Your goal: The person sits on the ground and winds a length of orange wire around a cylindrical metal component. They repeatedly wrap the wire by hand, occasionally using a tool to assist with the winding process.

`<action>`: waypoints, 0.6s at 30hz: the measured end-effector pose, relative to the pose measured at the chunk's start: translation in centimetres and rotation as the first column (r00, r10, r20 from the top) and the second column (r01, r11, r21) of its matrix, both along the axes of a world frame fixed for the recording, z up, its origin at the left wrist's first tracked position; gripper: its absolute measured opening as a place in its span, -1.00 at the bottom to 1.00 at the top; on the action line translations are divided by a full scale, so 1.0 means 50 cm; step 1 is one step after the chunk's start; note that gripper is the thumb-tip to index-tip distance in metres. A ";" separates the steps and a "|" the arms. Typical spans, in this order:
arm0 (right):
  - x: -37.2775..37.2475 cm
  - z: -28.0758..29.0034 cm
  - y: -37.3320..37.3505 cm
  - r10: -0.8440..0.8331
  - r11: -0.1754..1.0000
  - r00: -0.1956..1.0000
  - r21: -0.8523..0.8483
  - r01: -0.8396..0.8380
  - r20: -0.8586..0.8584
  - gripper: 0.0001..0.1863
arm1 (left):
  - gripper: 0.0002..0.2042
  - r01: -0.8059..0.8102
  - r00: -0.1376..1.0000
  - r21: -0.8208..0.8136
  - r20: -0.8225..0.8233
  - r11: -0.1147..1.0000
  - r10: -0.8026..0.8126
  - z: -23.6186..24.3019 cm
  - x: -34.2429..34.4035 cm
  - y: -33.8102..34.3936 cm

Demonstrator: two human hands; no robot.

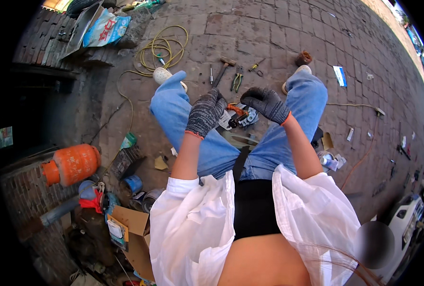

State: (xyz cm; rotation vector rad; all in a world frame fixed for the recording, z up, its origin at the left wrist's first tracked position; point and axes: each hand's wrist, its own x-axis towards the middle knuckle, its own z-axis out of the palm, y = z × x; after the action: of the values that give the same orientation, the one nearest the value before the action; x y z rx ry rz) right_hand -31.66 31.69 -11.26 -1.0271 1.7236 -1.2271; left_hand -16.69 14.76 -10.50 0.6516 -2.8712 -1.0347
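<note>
Both my hands wear dark grey knit gloves with orange cuffs and are held close together between my knees. My left hand [206,113] has its fingers curled in, and whatever they grip is hidden. Facing it, my right hand [265,104] has its fingers bent and pressed together toward the left; I cannot make out anything in them. Just below and between the hands is a silver-grey metal machine part [251,117] with a black piece. An orange-brown bundle [236,110], perhaps wire, lies against it. Beyond my left hand, a hammer [227,62] lies on the bricks.
Pliers [237,81], a screwdriver [256,64] and a socket tool [211,75] lie ahead on brick paving. A yellow hose [166,47] coils front left. An orange gas cylinder [76,164] and a cardboard box [134,238] are at left. A rusty brown cylinder [303,58] sits by my right foot.
</note>
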 end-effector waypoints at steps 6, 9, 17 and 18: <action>0.102 -0.013 -0.015 0.009 0.969 0.993 -0.248 0.020 0.114 -0.67 | -0.86 0.013 0.878 0.956 -0.152 0.294 0.453 0.019 -0.017 -0.003; 0.038 -0.080 -0.022 0.029 0.989 0.926 -0.145 0.028 0.377 -0.69 | -0.87 0.165 0.903 0.986 -0.149 -0.006 0.403 0.020 0.004 0.010; -0.002 -0.023 -0.024 -0.037 0.987 0.999 -0.152 0.042 0.035 -0.73 | -0.84 -0.126 0.972 -0.112 -0.215 0.986 0.099 -0.052 0.023 -0.050; 0.030 0.013 -0.020 -0.015 0.992 0.999 -0.126 0.020 0.044 -0.74 | -0.83 -0.254 0.935 -0.012 -0.259 0.967 0.242 -0.057 0.008 -0.052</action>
State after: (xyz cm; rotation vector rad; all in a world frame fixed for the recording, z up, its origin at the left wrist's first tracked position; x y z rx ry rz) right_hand -30.17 30.67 -10.62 -1.0535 1.6421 -1.3746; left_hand -16.31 12.18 -13.37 0.7886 -2.5062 -0.9366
